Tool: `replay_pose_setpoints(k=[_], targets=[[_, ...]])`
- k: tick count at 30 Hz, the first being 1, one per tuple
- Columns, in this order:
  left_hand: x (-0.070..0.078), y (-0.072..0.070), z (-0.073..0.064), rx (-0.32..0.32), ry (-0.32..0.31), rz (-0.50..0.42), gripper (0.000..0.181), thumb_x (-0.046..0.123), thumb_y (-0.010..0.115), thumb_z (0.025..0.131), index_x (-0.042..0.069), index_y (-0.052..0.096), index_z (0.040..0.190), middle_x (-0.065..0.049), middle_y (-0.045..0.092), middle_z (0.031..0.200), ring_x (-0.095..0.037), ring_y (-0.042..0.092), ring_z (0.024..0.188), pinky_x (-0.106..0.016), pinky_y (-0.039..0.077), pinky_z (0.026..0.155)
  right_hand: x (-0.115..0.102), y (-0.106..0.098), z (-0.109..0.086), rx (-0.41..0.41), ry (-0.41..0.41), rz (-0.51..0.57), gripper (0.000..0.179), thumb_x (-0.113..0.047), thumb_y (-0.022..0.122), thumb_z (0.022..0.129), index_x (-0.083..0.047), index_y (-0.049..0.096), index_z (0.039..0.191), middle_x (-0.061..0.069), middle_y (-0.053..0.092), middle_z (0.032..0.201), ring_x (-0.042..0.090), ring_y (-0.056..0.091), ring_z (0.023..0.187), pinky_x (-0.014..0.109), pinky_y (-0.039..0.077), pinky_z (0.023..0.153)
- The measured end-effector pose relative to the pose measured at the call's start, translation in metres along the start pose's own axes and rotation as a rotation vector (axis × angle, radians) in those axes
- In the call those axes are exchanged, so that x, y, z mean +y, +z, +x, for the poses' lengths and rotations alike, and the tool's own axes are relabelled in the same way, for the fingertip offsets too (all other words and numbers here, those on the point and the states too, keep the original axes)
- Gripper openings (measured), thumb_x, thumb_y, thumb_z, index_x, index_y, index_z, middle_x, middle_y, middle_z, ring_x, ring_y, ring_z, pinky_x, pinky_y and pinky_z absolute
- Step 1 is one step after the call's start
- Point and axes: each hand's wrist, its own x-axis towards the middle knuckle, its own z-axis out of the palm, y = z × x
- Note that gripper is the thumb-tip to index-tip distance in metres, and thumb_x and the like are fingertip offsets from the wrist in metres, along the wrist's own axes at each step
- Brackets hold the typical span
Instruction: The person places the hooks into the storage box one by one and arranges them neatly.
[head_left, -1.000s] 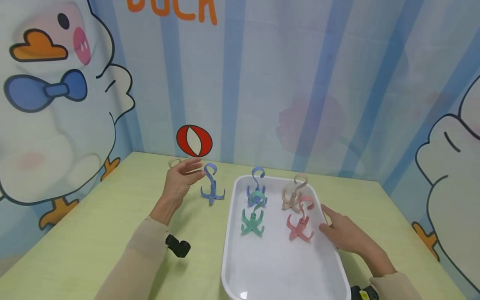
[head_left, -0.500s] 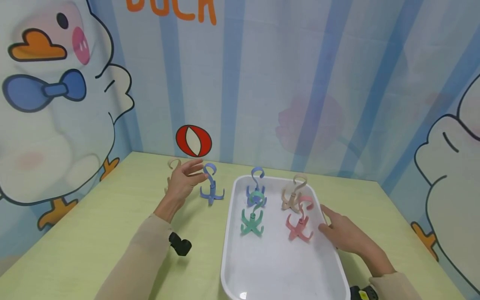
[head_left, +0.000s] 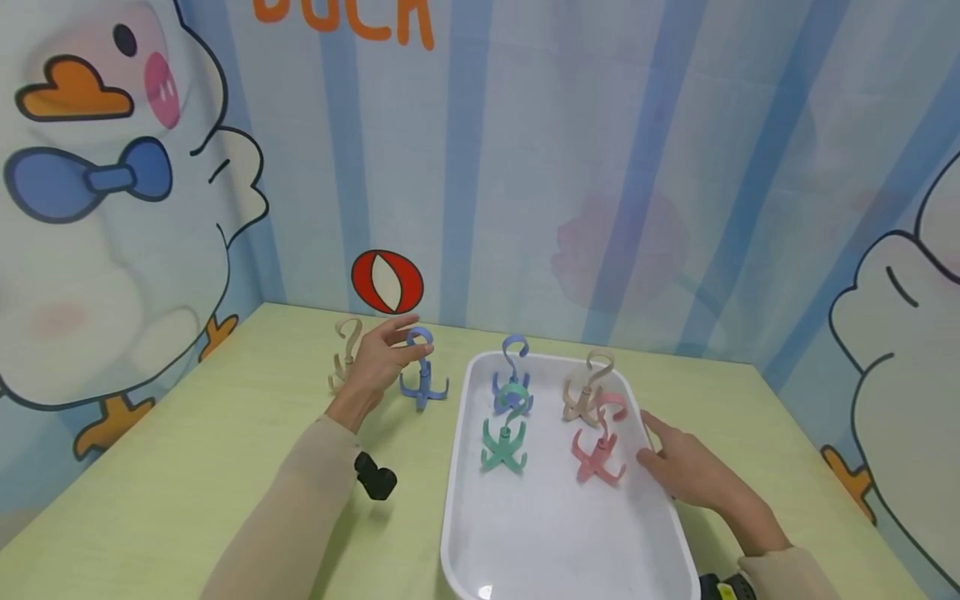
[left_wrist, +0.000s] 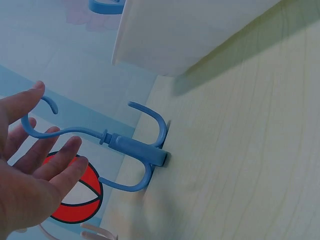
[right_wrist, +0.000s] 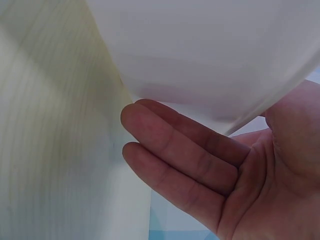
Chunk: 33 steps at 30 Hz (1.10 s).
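On the table a blue four-pronged hanging hook (head_left: 425, 387) stands upright. My left hand (head_left: 378, 362) is at its curved top; in the left wrist view, the thumb and spread fingers (left_wrist: 65, 162) lie around the curl without closing on it. Behind that hand is a beige hook (head_left: 347, 354), partly covered. My right hand (head_left: 693, 467) grips the right side of a white tray (head_left: 562, 542), thumb over the rim and fingers outside against the wall (right_wrist: 200, 60). Inside the tray stand a blue hook (head_left: 517, 396), a green hook (head_left: 505, 450), a beige hook (head_left: 582, 406) and a pink hook (head_left: 598, 458).
The pale green table (head_left: 187, 467) ends at a striped blue curtain (head_left: 525, 167) printed with ducks and a red ball (head_left: 367, 283). A black wrist camera (head_left: 375, 477) sits on the left sleeve. The hooks in the tray occupy its far half.
My left hand has moved right, from beside the beige hook to the top of the blue hook, uncovering more of the beige one. The right hand and the tray have stayed still.
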Motion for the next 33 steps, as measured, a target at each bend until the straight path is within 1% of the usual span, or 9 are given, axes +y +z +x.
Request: replay_pose_setpoints(k=[4,6,9,12,15,19,24,29,33], targets=[[-0.0004,0.0007,0.0007,0.002,-0.004,0.015,0.058,0.015,0.075,0.099,0.015,0.055,0.154,-0.018,0.056,0.15,-0.035,0.054,0.14,-0.056,0.045,0.117,-0.0006,0.0002,-0.0003,-0.001,-0.001,0.01,0.071,-0.016,0.053,0.106,0.01,0.02,0.163,0.023,0.075,0.108,0.019,0.072,0.076,0.034,0.06,0.062],[-0.0009,0.0012,0.0008,0.005,-0.002,0.017,0.056,0.015,0.075,0.099,0.013,0.057,0.152,-0.018,0.06,0.145,-0.034,0.057,0.137,-0.055,0.046,0.116,-0.0003,0.0006,-0.0004,-0.001,0.0,0.011,0.071,-0.016,0.053,0.106,0.01,0.02,0.163,0.024,0.075,0.108,0.019,0.072,0.076,0.035,0.06,0.062],[-0.0021,0.0024,0.001,0.008,0.005,0.021,0.05,0.014,0.075,0.099,0.011,0.062,0.146,-0.017,0.066,0.134,-0.032,0.063,0.126,-0.052,0.049,0.113,0.0002,0.0012,-0.0004,0.0,0.005,0.014,0.071,-0.016,0.053,0.106,0.009,0.02,0.164,0.022,0.075,0.106,0.019,0.072,0.074,0.034,0.06,0.061],[-0.0027,0.0036,0.0014,0.012,0.022,0.03,0.044,0.013,0.075,0.098,0.009,0.065,0.141,-0.012,0.07,0.122,-0.026,0.068,0.115,-0.047,0.05,0.107,0.001,0.0014,-0.0003,0.0,0.008,0.012,0.071,-0.016,0.053,0.106,0.009,0.02,0.164,0.021,0.076,0.105,0.019,0.071,0.074,0.034,0.059,0.06],[-0.0028,0.0046,0.0012,0.015,0.036,0.021,0.041,0.011,0.076,0.098,0.006,0.067,0.137,-0.01,0.072,0.117,-0.022,0.069,0.11,-0.049,0.05,0.107,0.0013,0.0012,-0.0001,0.0,0.011,0.01,0.072,-0.017,0.053,0.106,0.009,0.02,0.164,0.02,0.076,0.104,0.019,0.071,0.074,0.034,0.058,0.06],[-0.0032,0.0052,0.0004,0.024,0.036,0.017,0.035,0.011,0.076,0.097,0.004,0.069,0.131,-0.011,0.072,0.119,-0.022,0.071,0.109,-0.051,0.051,0.112,0.0013,0.0013,-0.0002,0.001,0.009,0.007,0.072,-0.017,0.053,0.106,0.009,0.02,0.164,0.018,0.076,0.101,0.018,0.071,0.073,0.034,0.058,0.06],[-0.0045,0.0047,0.0001,0.027,0.043,0.0,0.03,0.01,0.076,0.098,0.002,0.069,0.125,-0.01,0.073,0.119,-0.016,0.069,0.106,-0.045,0.054,0.111,0.0003,0.0011,-0.0004,0.005,0.004,0.001,0.071,-0.016,0.053,0.106,0.009,0.02,0.164,0.018,0.076,0.1,0.018,0.07,0.072,0.033,0.058,0.06],[-0.0069,0.0037,-0.0006,0.007,0.065,-0.042,0.033,0.008,0.075,0.098,0.001,0.07,0.13,-0.011,0.074,0.117,-0.012,0.07,0.1,-0.05,0.054,0.11,-0.0002,0.0,-0.0007,0.006,-0.006,-0.005,0.071,-0.016,0.053,0.106,0.01,0.02,0.163,0.02,0.076,0.103,0.018,0.071,0.074,0.033,0.058,0.061],[-0.0097,0.0029,-0.0014,-0.003,0.057,-0.046,0.036,0.01,0.075,0.099,0.005,0.071,0.134,-0.013,0.075,0.122,-0.011,0.07,0.101,-0.048,0.056,0.108,0.0002,-0.0001,-0.0007,0.007,-0.016,-0.006,0.07,-0.015,0.053,0.106,0.011,0.02,0.163,0.021,0.076,0.104,0.019,0.072,0.076,0.034,0.058,0.063]])
